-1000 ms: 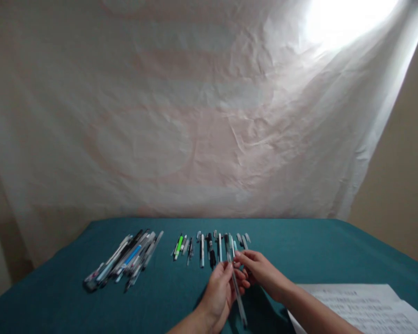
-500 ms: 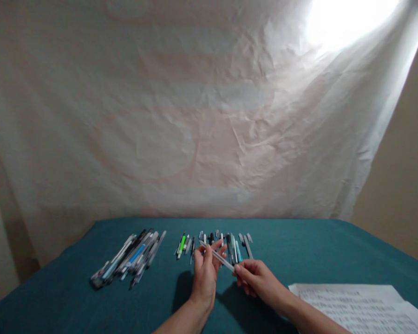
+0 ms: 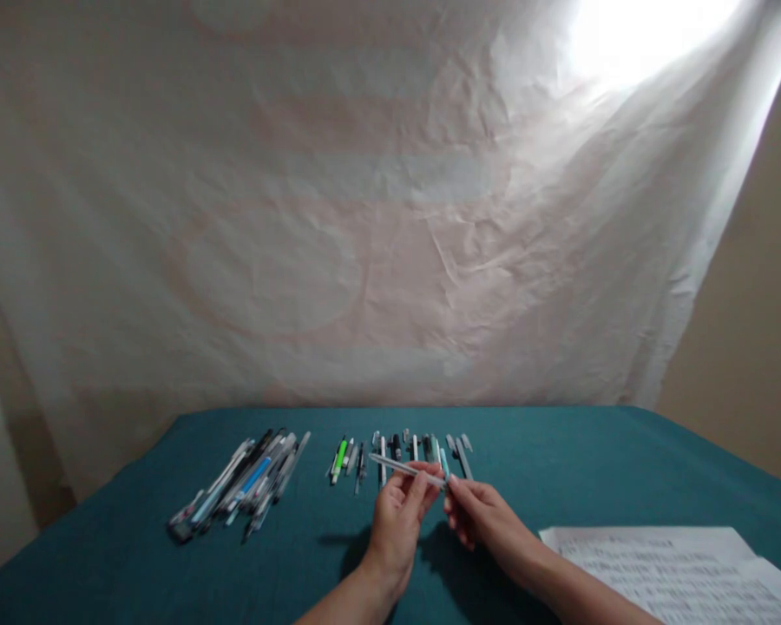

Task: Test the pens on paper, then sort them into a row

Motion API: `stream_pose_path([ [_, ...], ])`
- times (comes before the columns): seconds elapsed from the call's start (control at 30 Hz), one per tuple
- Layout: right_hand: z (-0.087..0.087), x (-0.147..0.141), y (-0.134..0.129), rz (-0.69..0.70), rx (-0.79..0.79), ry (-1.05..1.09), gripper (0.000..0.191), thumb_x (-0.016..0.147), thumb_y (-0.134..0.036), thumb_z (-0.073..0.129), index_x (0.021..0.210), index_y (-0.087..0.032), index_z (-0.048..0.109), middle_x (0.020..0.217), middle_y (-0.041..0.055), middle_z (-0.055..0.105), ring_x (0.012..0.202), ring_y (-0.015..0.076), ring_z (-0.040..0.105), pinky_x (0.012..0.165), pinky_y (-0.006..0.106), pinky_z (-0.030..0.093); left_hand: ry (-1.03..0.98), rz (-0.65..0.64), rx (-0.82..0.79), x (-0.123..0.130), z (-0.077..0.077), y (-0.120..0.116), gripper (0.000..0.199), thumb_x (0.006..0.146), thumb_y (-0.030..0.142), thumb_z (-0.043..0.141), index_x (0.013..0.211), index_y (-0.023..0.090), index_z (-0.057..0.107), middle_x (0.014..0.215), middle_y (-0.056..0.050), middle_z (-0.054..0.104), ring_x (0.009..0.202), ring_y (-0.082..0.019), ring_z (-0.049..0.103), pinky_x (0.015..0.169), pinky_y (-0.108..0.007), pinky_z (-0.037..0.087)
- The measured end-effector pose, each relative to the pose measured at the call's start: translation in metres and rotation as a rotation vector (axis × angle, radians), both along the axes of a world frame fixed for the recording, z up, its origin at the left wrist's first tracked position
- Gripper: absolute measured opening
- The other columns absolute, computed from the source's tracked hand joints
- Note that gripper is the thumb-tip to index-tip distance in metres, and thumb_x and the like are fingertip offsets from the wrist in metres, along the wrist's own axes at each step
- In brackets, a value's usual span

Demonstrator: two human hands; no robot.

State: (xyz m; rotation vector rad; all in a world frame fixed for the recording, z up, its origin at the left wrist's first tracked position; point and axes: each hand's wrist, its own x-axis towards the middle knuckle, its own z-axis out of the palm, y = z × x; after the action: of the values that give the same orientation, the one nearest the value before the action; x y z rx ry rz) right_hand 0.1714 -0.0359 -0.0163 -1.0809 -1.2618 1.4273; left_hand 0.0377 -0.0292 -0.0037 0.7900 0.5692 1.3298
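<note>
A slim, clear pen [image 3: 390, 463] is held up over the table between both hands, slanting down towards the right. My left hand [image 3: 397, 521] pinches it around the middle, thumb on top and fingers behind. At its lower right end, my right hand [image 3: 485, 519] closes thumb and fingertips on it. Beyond the hands lies a row of pens and loose caps, among them a green pen [image 3: 339, 460], a white pen [image 3: 383, 460] and a light-blue pen [image 3: 443, 462]. The hands hide the near ends of some of these.
On the left lies a pile of many pens [image 3: 253, 477], with a blue one among them. Sheets of written paper [image 3: 664, 564] rest at the front right. A green cloth [image 3: 560, 460] covers the table, and a pale sheet [image 3: 390, 260] hangs behind it.
My left hand has slid along the pen towards my right hand and closed its fingers into a pinch. My right hand and its end of the pen have risen slightly.
</note>
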Motion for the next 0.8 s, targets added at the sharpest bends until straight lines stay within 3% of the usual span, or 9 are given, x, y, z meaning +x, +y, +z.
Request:
stream_pose_path([
  [0.37,0.004,0.0,-0.0031,-0.017,0.13,0.002,0.047,0.078,-0.058,0.037,0.065,-0.015,0.05,0.051,-0.0032,0.044,0.043,0.0071,0.04,0.043,0.019,0.031,-0.023,-0.031,-0.034,0.0004,0.0026,-0.0004,0.024,0.068,0.027,0.066,0.085,0.012,0.059,0.092,-0.009,0.065,0.089,-0.019,0.06,0.085,-0.031,0.045],
  [0.63,0.0018,0.0021,-0.001,-0.041,0.291,-0.219,0.043,0.08,-0.054,0.036,0.063,-0.017,0.048,0.052,-0.0034,0.043,0.047,0.0089,0.04,0.048,0.021,0.033,-0.003,-0.018,-0.07,-0.0013,-0.0014,0.0022,0.023,0.07,0.027,0.065,0.085,0.012,0.057,0.093,-0.01,0.065,0.088,-0.017,0.06,0.082,-0.027,0.046],
  [0.8,0.0068,0.0052,-0.0027,-0.081,0.4,-0.304,0.034,0.078,-0.051,0.045,0.072,-0.018,0.052,0.06,-0.0027,0.046,0.054,0.0102,0.042,0.051,0.021,0.035,-0.018,0.014,-0.082,-0.0008,-0.0017,0.0024,0.022,0.067,0.027,0.067,0.08,0.012,0.057,0.087,-0.009,0.066,0.085,-0.017,0.061,0.081,-0.029,0.047],
])
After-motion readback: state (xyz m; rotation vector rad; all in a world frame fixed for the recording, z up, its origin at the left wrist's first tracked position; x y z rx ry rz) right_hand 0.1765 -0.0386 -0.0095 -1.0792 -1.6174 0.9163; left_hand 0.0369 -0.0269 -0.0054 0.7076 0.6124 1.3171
